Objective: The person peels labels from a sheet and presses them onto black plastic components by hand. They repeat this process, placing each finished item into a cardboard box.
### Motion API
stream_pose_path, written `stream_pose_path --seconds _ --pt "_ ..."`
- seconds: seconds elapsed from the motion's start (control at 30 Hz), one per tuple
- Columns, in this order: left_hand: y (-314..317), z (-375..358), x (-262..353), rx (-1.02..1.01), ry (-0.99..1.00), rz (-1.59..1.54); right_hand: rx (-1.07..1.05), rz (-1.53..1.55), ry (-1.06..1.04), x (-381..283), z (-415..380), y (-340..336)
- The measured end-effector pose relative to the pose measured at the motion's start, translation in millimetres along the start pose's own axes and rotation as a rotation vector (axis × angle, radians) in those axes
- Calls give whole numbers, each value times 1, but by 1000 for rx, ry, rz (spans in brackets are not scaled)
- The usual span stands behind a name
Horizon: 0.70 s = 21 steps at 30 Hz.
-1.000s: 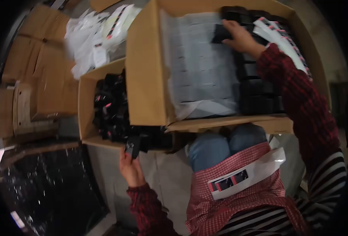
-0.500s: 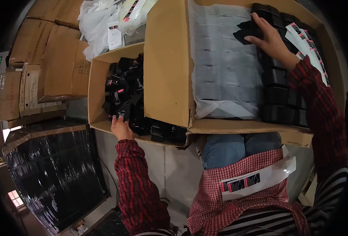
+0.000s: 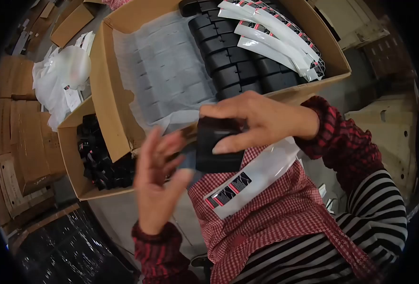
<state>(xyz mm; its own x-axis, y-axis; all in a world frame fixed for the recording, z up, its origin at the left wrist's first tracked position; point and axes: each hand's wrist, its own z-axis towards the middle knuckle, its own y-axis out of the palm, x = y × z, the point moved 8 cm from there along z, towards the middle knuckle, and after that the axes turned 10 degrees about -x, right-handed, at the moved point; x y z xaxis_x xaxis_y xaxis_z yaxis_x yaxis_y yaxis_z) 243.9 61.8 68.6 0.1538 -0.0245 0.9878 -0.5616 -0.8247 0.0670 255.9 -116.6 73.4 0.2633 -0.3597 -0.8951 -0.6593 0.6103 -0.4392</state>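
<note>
Above my lap, my right hand [image 3: 256,120] grips a black box-like piece [image 3: 217,158], thumb on its near face and fingers over the top. To its left is my left hand [image 3: 159,182], fingers apart and slightly blurred, with nothing in it. A strip of labels [image 3: 254,180], white with black-and-red labels at one end, lies across my red checked apron [image 3: 275,213]. Just beyond my hands, the large cardboard box [image 3: 313,87] holds rows of similar black pieces [image 3: 223,52], some under a translucent white sheet [image 3: 164,71].
More label strips [image 3: 275,40] lie on the black pieces in the large box. At left a smaller carton [image 3: 72,163] holds jumbled black pieces [image 3: 95,156]. Stacked brown cartons [image 3: 34,146] and a black-wrapped pallet load [image 3: 72,246] stand further left. White plastic wrapping [image 3: 60,71] lies behind.
My right hand has come out of the large box with a black piece, down over my lap. My left hand has left the smaller carton and moved right, beside that piece. The view has shifted.
</note>
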Motion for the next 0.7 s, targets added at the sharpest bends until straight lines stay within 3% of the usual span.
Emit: stream_pose_path --seconds 0.07,0.1,0.13,0.2,0.23,0.3,0.33,0.37,0.43,0.47,0.57,0.7 --pt "51 -10 -18 -135 -197 12 174 18 -167 -10 -15 27" --pt "57 -17 -20 -137 -186 19 154 84 -29 -10 -23 33" --pt "55 -26 -26 -42 -172 -8 164 72 -32 -9 -32 42" --pt "39 -51 -45 191 -126 81 480 201 -72 8 -65 44" --pt "47 -60 -50 189 -121 80 467 81 -34 8 -82 52" --pt "44 -89 -43 523 19 125 282 -59 19 29 -108 101" --pt "50 -98 -39 576 44 314 356 -97 -60 32 -126 124" --pt "52 -106 -45 582 49 317 354 -100 -68 35 -134 136" --pt "68 -107 -59 332 128 379 348 -336 -38 35 -141 153" --pt "71 -109 -73 260 58 395 404 -343 -44 40 -143 158" --pt "90 -108 -70 215 -28 462 496 -330 -97 36 -146 157" --pt "106 -104 -64 219 124 642 507 -195 -59 40 -148 148"
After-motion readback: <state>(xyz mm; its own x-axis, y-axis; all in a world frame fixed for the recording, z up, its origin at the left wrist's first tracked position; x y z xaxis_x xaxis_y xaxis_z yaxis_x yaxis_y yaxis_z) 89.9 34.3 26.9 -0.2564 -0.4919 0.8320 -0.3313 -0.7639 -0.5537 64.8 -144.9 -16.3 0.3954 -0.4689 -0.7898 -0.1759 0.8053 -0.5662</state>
